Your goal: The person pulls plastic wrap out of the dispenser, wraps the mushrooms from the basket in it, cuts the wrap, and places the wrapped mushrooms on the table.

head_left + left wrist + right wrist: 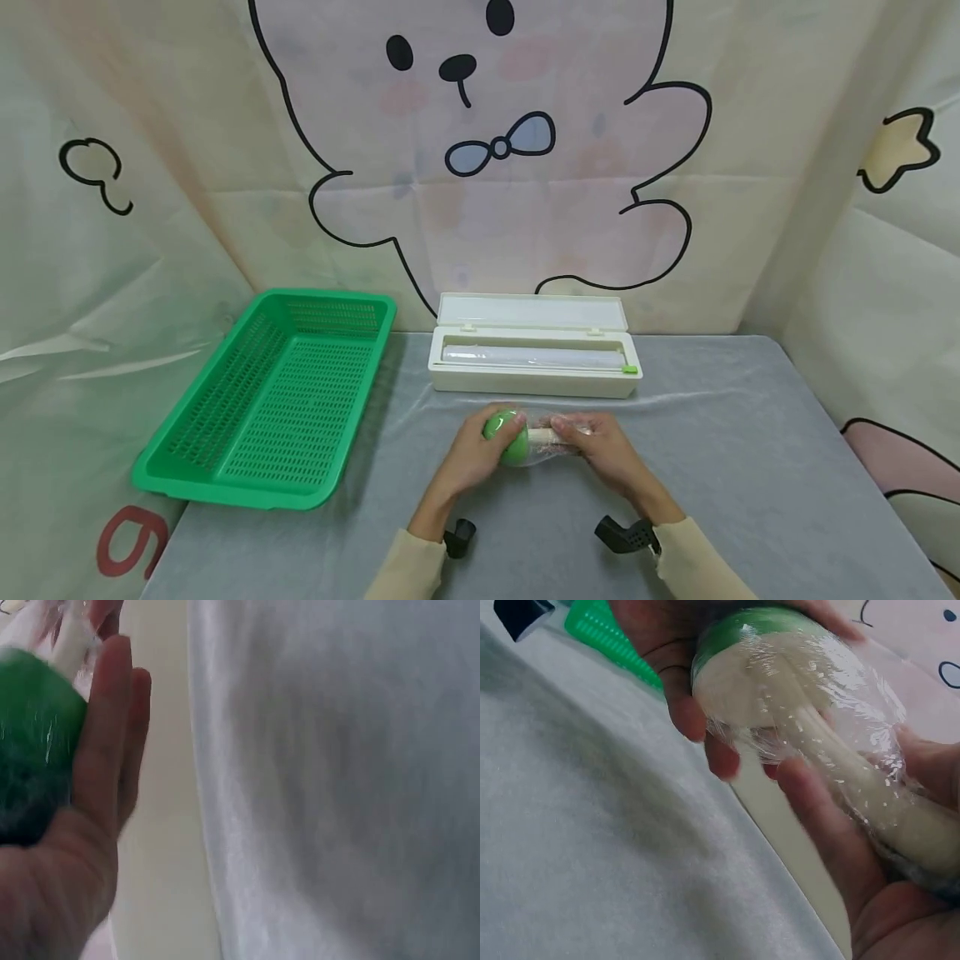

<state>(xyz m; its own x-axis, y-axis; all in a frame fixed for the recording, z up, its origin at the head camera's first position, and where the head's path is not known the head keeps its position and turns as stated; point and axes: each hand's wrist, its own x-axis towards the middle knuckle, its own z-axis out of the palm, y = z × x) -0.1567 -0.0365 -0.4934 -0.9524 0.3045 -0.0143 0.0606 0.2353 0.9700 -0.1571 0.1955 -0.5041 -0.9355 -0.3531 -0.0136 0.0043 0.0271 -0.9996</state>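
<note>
A mushroom-shaped thing (pixel 517 448) with a green rounded cap and a cream stem is wrapped in clear cling film (pixel 855 697). My left hand (pixel 480 446) grips the cap end, thumb on top. At the stem end, my right hand (pixel 603 450) pinches the film and stem between thumb and fingers. The right wrist view shows the cream underside of the cap and the stem (pixel 832 750) through the shiny, crinkled film. Both hands hold it above the table, in front of a white cling film dispenser (pixel 536 383). In the left wrist view the green cap (pixel 37 727) lies against my fingers.
The dispenser's lid (pixel 532 312) stands open at the back, showing a film roll (pixel 532 357) and a green slider (pixel 630 369). To the left sits a green perforated basket (pixel 363 400). A grey cloth (pixel 750 467) covers the table, with a printed curtain (pixel 750 208) behind.
</note>
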